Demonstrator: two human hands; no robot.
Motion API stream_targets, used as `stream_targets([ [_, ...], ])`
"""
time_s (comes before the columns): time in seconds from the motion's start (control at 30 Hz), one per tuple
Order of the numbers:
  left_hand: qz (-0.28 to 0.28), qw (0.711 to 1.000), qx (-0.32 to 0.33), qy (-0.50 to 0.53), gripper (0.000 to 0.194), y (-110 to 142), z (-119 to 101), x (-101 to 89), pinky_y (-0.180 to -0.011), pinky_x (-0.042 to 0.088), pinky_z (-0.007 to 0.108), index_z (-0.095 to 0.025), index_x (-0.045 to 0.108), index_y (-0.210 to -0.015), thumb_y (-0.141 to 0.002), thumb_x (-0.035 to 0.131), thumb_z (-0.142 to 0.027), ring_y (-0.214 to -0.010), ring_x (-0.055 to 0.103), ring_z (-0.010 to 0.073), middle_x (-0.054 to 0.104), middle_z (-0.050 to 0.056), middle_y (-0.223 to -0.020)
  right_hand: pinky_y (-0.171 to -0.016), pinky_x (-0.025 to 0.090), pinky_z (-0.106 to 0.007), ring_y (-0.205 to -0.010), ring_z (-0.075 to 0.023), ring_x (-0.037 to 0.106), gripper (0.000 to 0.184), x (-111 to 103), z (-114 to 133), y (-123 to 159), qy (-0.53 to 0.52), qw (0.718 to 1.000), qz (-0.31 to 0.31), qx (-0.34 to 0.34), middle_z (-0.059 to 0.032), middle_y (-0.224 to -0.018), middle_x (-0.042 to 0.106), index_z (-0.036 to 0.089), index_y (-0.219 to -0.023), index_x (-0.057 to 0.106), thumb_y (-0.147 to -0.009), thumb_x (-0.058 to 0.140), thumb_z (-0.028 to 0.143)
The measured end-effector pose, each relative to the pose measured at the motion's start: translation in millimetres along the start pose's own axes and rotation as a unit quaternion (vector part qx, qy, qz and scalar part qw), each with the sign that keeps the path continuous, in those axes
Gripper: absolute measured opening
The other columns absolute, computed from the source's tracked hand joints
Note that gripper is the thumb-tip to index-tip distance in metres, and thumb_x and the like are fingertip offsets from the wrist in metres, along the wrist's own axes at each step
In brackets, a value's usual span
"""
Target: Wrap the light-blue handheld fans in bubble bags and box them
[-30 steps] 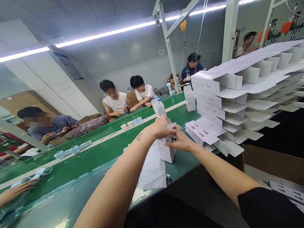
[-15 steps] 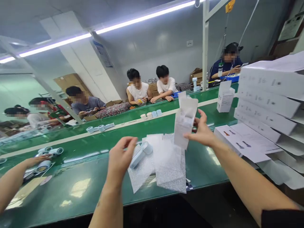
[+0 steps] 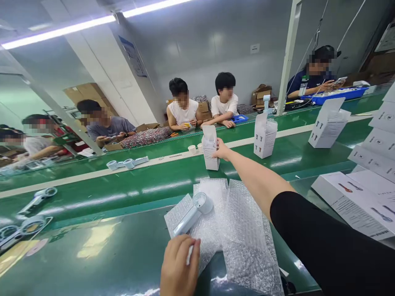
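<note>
My right hand (image 3: 222, 150) reaches out over the green belt and grips the side of a white carton (image 3: 211, 161), whose top flap stands up. The carton is upright, at or just above the belt. Nearer me lies a light blue handheld fan (image 3: 189, 218) on overlapping bubble wrap bags (image 3: 248, 238). My left hand (image 3: 180, 263) is just below the fan's handle, over the edge of the bubble wrap. Its fingers are curled in towards the thumb; a pale patch shows between them, and I cannot make out whether it is held.
Two more open cartons (image 3: 264, 139) stand on the belt (image 3: 160, 181) to the right. Flattened, stacked cartons (image 3: 354, 201) fill the right side. Blue fan parts (image 3: 33, 224) lie at the left, others (image 3: 128, 163) on the far strip. Several people sit across the belt.
My right hand has moved the carton forward to the belt. My left hand has come down and nearer to me. The view has shifted right, and a co-worker's hand at the left has gone from view.
</note>
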State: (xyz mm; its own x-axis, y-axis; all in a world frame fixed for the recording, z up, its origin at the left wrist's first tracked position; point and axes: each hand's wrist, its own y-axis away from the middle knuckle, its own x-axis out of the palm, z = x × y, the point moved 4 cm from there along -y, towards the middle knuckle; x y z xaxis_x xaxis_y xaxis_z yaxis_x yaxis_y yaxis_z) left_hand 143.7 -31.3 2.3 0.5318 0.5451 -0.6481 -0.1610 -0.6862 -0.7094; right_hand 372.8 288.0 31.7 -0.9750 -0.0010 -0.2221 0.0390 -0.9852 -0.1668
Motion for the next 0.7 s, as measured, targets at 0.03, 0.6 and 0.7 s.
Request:
stream_targets([
  [0.03, 0.001, 0.999, 0.031, 0.01, 0.005, 5.4, -4.6, -0.5, -0.077, 0.05, 0.028, -0.022, 0.063, -0.084, -0.085, 0.059, -0.024, -0.081, 0.062, 0.0165, 0.066, 0.004, -0.083, -0.091, 0.049, -0.042, -0.109, -0.0236, 0.053, 0.111, 2.1, -5.1, -0.5, 0.009, 1.0, 0.0, 0.01, -0.0097, -0.129, 0.046, 0.025, -0.142, 0.018, -0.048, 0.073, 0.006],
  [0.6, 0.326, 0.902, -0.277, 0.054, 0.02, 107.7, -60.3, -95.4, -0.088, 0.047, 0.033, -0.023, 0.062, -0.096, -0.09, 0.047, -0.035, -0.094, 0.061, 0.0196, 0.067, 0.004, -0.098, -0.105, 0.033, -0.056, -0.134, -0.042, 0.035, 0.086, -20.4, -9.9, 197.5, 0.428, 0.888, 0.16, 0.046, -0.0227, -0.145, 0.038, 0.013, -0.138, 0.043, -0.074, 0.054, 0.07],
  [0.7, 0.366, 0.874, -0.321, 0.001, 0.023, 145.1, -73.6, -123.5, -0.094, 0.044, 0.037, -0.024, 0.062, -0.102, -0.089, 0.048, -0.035, -0.104, 0.058, 0.0219, 0.065, 0.005, -0.108, -0.107, 0.025, -0.063, -0.14, -0.044, 0.018, 0.093, -8.4, -33.4, 245.6, 0.483, 0.841, 0.238, 0.047, -0.0194, -0.154, 0.02, 0.019, -0.148, 0.029, -0.076, 0.046, 0.075],
])
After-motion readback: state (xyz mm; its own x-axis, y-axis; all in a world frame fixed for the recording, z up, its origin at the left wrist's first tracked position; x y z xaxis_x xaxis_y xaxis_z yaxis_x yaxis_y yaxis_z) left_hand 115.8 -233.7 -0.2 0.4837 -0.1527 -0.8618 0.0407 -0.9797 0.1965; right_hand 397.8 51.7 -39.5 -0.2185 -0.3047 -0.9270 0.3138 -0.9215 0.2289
